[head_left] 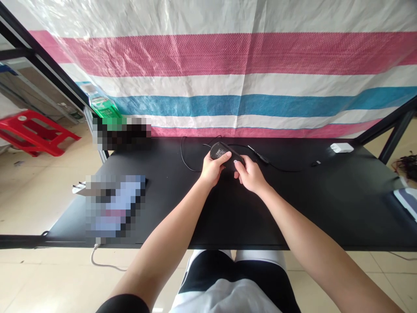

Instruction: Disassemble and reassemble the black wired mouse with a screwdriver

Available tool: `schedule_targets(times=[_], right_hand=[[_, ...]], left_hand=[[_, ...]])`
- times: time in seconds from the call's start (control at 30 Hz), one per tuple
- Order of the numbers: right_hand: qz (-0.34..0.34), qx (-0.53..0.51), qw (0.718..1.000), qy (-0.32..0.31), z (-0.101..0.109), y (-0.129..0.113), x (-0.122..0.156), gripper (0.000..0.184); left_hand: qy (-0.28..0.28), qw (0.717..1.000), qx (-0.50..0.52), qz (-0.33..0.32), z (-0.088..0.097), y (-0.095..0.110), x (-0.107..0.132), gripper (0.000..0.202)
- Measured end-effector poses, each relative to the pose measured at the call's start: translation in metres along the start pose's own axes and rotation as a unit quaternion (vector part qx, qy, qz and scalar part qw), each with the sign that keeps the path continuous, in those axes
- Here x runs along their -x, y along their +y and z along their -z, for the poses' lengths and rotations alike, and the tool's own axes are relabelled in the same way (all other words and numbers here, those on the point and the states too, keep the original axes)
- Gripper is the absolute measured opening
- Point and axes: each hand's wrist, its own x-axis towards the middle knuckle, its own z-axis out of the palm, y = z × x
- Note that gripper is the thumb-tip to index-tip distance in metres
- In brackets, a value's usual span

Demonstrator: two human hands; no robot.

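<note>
A black computer mouse [222, 152] is held bottom side up above the black table [325, 204], near its far middle. My left hand [212, 168] grips its left end, fingers curled round it. My right hand [249, 174] closes on its right end, fingertips pinched against it. The mouse's thin black cable [187, 163] loops on the table behind and runs right to a plug [315, 164].
A small white block [341, 148] lies at the table's far right. Blurred-out items sit at the left front and far left corner. A striped tarp [228, 87] hangs behind. A red plastic stool [32, 132] stands on the floor, left.
</note>
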Motion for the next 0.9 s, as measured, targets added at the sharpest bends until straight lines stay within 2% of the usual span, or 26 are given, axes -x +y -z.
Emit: schedule_targets(times=[0.1,0.2,0.3,0.7,0.9], right_hand=[[-0.006,-0.019,0.999,-0.036,0.003,-0.001,-0.001,0.051],[-0.008,-0.058,0.994,-0.095,0.005,0.001,-0.001,0.059],[-0.008,-0.074,0.989,-0.126,0.006,0.002,-0.002,0.063],[-0.030,-0.046,0.989,-0.138,0.004,0.001,-0.005,0.057],[-0.037,-0.016,0.991,-0.129,0.001,0.000,-0.006,0.061]], left_hand=[[-0.018,0.999,0.029,0.031,-0.001,0.002,0.001,0.037],[-0.010,0.998,0.030,0.055,0.000,0.005,0.001,0.031],[0.000,0.998,0.022,0.056,0.002,0.007,0.000,0.029],[0.011,0.998,-0.031,0.058,0.002,0.015,-0.001,0.031],[0.046,0.996,-0.053,0.048,0.003,0.011,-0.003,0.033]])
